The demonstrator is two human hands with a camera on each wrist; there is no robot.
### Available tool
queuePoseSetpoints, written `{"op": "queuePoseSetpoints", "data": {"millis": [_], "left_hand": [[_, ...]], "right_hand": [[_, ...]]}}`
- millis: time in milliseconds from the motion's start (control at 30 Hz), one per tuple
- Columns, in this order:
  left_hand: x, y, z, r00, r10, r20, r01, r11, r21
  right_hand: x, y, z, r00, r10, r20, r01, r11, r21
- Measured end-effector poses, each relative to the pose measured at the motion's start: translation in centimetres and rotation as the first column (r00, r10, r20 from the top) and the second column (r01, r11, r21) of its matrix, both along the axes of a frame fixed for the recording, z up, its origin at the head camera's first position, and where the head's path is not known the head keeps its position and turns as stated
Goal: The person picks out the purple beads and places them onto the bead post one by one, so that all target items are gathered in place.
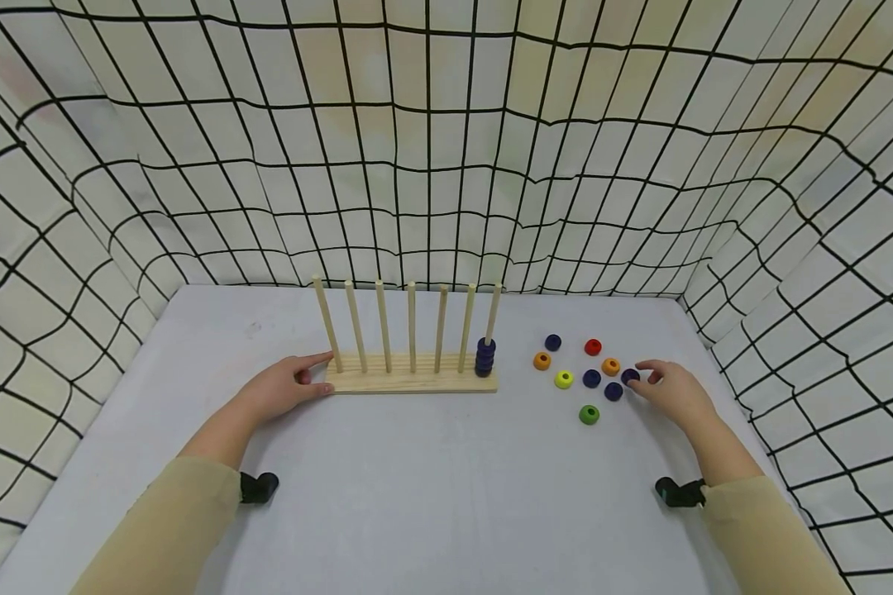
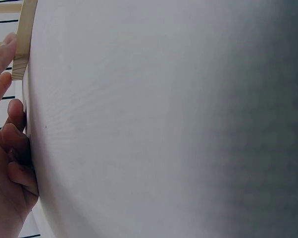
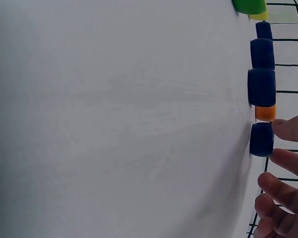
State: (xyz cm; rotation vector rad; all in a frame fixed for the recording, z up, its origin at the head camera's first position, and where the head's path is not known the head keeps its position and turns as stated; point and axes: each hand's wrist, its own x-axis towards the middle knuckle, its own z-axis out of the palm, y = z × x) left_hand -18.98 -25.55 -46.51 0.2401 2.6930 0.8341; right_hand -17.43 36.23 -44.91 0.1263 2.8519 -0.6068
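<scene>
A wooden peg stand (image 1: 409, 382) with a row of upright pegs lies in the middle of the table. Several dark blue beads (image 1: 484, 358) are stacked on its rightmost peg; the other pegs are bare. My left hand (image 1: 286, 385) holds the stand's left end between thumb and index finger, the thumb at the front edge; in the left wrist view the other fingers curl beside the wooden base (image 2: 24, 34). At the far right of the loose beads, my right hand (image 1: 673, 392) pinches a dark blue bead (image 3: 262, 140) between thumb and index fingertips, close to the tabletop.
Loose beads lie right of the stand: a red bead (image 1: 592, 347), orange beads (image 1: 542, 360), a yellow bead (image 1: 563, 379), a green bead (image 1: 589, 415) and several dark blue ones (image 1: 591, 378). Black netting (image 1: 446, 173) over white walls borders the white table (image 1: 446, 496).
</scene>
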Motion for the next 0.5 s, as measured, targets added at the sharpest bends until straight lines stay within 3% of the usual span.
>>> {"op": "queuePoseSetpoints", "data": {"millis": [500], "left_hand": [[0.0,0.01,-0.01,1.0,0.002,0.001,-0.002,1.0,-0.013]], "right_hand": [[-0.49,0.37,-1.03,0.999,-0.007,0.048,0.008,1.0,-0.014]]}}
